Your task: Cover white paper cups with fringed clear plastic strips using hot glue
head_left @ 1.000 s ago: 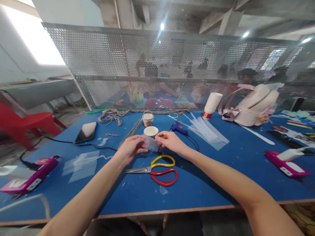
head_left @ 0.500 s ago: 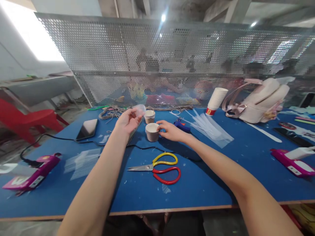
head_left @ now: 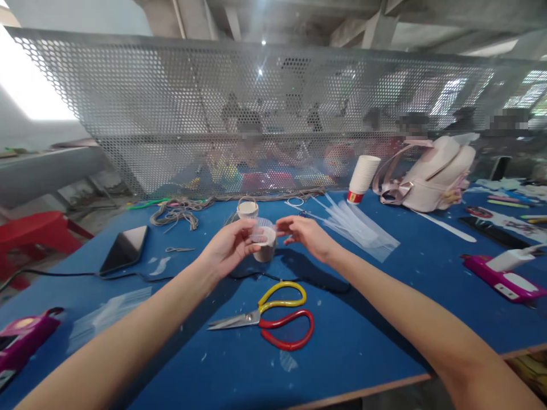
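Pinched in the fingers of my left hand (head_left: 226, 249) is a clear, ribbed piece of plastic (head_left: 262, 227). It hangs over the top of a small wrapped cup (head_left: 265, 254) that stands upright on the table. My right hand (head_left: 308, 233) is to the right of the cup, fingers apart and close to the plastic's edge; whether they touch it I cannot tell. A second cup (head_left: 247, 210) with a thin handle loop stands just behind. Scissors (head_left: 258, 319) with one yellow and one red handle lie in front of the hands.
Clear plastic strips (head_left: 361, 228) lie to the right, near stacked paper cups (head_left: 364, 177) and a backpack (head_left: 431, 176). A phone (head_left: 125, 249), grey cord (head_left: 177, 213) and a black cable (head_left: 81, 274) are on the left. A perforated metal screen (head_left: 171, 102) borders the back.
My left hand has brought the clear plastic down and over the front cup. My right hand has drawn away from the cup's side and opened. The view has shifted right.
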`<state>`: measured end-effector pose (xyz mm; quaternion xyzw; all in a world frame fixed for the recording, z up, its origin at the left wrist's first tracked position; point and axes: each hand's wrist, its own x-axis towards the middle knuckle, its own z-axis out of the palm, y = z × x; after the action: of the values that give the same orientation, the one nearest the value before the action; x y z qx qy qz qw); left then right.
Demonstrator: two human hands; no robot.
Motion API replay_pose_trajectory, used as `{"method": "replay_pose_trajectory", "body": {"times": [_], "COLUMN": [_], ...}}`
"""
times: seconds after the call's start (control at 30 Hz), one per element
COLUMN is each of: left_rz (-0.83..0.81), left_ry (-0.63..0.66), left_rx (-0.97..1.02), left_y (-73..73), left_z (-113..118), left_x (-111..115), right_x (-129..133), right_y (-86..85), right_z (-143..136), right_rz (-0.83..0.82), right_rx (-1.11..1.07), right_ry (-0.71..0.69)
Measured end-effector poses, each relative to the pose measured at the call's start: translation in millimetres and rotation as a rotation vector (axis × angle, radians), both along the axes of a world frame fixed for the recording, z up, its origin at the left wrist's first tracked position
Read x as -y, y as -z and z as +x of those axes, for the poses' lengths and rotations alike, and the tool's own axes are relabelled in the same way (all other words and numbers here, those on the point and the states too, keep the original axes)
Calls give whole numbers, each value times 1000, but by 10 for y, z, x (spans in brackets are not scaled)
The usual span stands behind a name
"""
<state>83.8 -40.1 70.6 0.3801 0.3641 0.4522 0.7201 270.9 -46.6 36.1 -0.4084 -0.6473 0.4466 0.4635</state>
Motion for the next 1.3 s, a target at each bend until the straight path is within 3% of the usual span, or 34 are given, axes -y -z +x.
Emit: {"method": "replay_pose_trajectory", "body": {"times": [0.13,0.4,0.53,0.7,1.0,1.3], "left_rz": [14,-46,-60,38,56,53], "left_ry": [7,62,-2,-55,-35,-63], "left_rx": [22,11,-124,-285,-333,-319], "left_y": [78,341,416,495,449,556], "left_z": [-23,-92,-168,-201,-205,-302], "left_x": [31,372,424,326,148,121], "right_x": [74,306,376,358,253,335], "right_y": [-8,3,75,188,234,209], "right_z": [-82,-112,-117,-138,-172,-239], "right_rz": [-240,-378,-442,-531,-461,-383], "right_rx": [-161,-136,-72,-94,-267,-147], "right_ry": [-58,-121,-84,7,125,214]}}
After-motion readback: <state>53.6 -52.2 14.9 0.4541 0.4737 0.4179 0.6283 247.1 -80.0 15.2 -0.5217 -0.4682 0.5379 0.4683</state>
